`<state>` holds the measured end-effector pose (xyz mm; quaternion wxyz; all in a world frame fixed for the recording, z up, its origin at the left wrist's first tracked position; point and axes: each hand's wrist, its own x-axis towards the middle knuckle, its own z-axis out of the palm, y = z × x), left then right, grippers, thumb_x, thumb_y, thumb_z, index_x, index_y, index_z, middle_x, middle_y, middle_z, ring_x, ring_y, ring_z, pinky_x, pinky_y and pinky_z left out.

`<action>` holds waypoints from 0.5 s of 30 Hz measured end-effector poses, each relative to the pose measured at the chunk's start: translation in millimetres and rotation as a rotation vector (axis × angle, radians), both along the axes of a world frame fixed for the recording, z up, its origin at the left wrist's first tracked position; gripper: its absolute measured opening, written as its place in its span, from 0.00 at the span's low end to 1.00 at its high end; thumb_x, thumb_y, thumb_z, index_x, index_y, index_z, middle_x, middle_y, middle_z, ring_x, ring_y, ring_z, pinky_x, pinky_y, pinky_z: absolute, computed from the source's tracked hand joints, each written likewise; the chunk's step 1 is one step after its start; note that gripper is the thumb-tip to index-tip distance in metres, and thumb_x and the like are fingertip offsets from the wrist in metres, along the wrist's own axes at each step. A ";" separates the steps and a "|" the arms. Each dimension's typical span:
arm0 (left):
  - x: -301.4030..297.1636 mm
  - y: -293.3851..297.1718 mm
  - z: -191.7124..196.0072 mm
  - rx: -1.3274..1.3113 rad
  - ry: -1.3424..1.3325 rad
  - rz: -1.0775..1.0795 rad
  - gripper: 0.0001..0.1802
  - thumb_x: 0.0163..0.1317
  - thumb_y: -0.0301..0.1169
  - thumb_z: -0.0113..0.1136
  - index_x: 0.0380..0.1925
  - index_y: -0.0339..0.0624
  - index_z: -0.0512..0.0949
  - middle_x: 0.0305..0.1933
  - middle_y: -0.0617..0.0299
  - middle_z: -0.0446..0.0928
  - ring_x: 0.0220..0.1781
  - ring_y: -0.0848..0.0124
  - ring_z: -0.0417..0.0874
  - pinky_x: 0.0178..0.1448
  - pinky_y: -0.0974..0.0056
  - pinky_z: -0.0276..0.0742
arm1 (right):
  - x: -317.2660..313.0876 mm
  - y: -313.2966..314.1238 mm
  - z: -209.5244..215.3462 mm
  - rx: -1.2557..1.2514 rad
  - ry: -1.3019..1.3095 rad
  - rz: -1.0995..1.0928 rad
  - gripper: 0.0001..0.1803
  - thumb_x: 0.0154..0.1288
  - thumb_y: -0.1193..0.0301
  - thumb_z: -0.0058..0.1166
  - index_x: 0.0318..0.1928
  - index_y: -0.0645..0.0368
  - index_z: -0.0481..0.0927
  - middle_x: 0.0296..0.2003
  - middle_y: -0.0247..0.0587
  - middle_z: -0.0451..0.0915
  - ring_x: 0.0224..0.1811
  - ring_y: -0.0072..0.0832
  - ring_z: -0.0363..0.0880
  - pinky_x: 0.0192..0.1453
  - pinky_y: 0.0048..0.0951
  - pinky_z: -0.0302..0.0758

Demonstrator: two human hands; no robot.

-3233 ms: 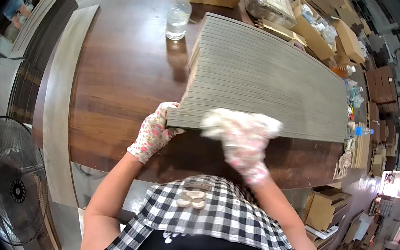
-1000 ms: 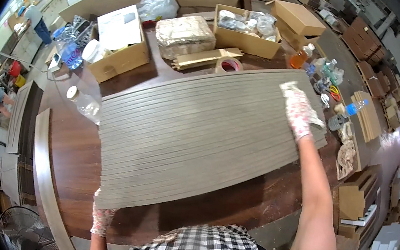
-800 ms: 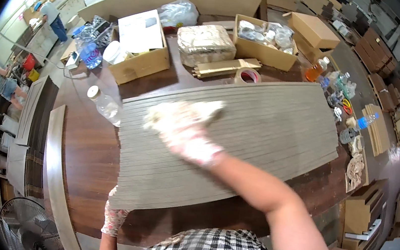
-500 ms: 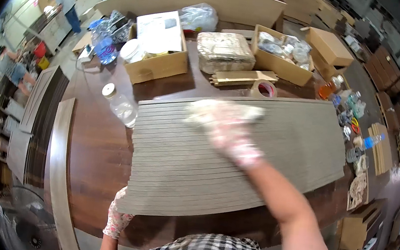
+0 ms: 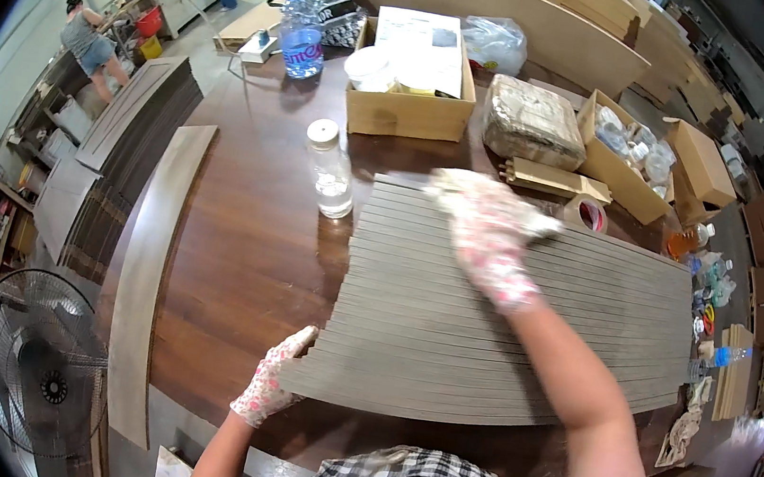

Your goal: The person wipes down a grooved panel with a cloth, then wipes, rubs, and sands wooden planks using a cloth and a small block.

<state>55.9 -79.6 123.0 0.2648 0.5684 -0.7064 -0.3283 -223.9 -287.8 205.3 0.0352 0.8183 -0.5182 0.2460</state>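
Note:
Thin grey-brown wooden strips [image 5: 427, 339] lie side by side on the dark brown table, forming a wide sheet with an uneven left edge. My right hand [image 5: 489, 237], in a white glove with a pink pattern, presses a crumpled off-white cloth [image 5: 541, 226] on the far part of the strips. It is smeared by motion, and its palm hides much of the cloth. My left hand [image 5: 271, 382], in a matching glove, grips the near left corner of the strips, thumb along the edge and fingertips partly hidden. Beyond the left edge stands a clear bottle [image 5: 334, 180] with a white cap.
A long board [image 5: 145, 305] lies along the table's left side. Across the back are an open carton [image 5: 406, 119], a wrapped block [image 5: 534, 124], a tape roll [image 5: 585, 213] and a box of bottles [image 5: 623, 178]. A fan [image 5: 42, 368] stands left; two people work farther off.
The view has swung left, so the table's things sit farther right in the picture. My right hand and cloth are still on the far strips; the left thumb now shows along the edge.

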 end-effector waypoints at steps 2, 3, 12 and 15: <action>-4.2 -6.2 -0.7 -0.011 0.019 -0.044 0.32 0.51 0.29 0.61 0.58 0.36 0.65 0.58 0.44 0.70 0.59 0.52 0.72 0.61 0.56 0.70 | 66.4 -18.9 -28.6 0.046 0.062 0.094 0.25 0.65 0.52 0.41 0.54 0.55 0.72 0.52 0.44 0.72 0.54 0.40 0.69 0.62 0.43 0.64; -4.1 -5.2 -1.5 -0.009 0.011 -0.033 0.32 0.51 0.29 0.61 0.58 0.36 0.65 0.58 0.44 0.70 0.59 0.52 0.72 0.61 0.56 0.70 | 109.2 -17.3 -19.4 0.172 0.215 0.073 0.32 0.64 0.46 0.39 0.58 0.58 0.68 0.56 0.44 0.70 0.58 0.40 0.67 0.65 0.42 0.61; 48.5 -37.4 8.9 0.260 0.341 -0.044 0.44 0.50 0.22 0.62 0.67 0.41 0.51 0.65 0.52 0.60 0.68 0.61 0.61 0.67 0.57 0.63 | 30.5 64.1 30.7 -0.024 -0.430 0.503 0.25 0.56 0.70 0.54 0.56 0.56 0.71 0.55 0.44 0.70 0.58 0.43 0.67 0.61 0.41 0.66; 40.4 -103.1 -10.8 0.125 0.457 0.271 0.50 0.51 0.28 0.65 0.69 0.41 0.43 0.69 0.50 0.53 0.68 0.53 0.60 0.65 0.55 0.64 | -44.5 102.4 1.6 0.203 -0.046 0.195 0.28 0.53 0.70 0.53 0.58 0.53 0.70 0.60 0.44 0.66 0.61 0.42 0.65 0.66 0.43 0.60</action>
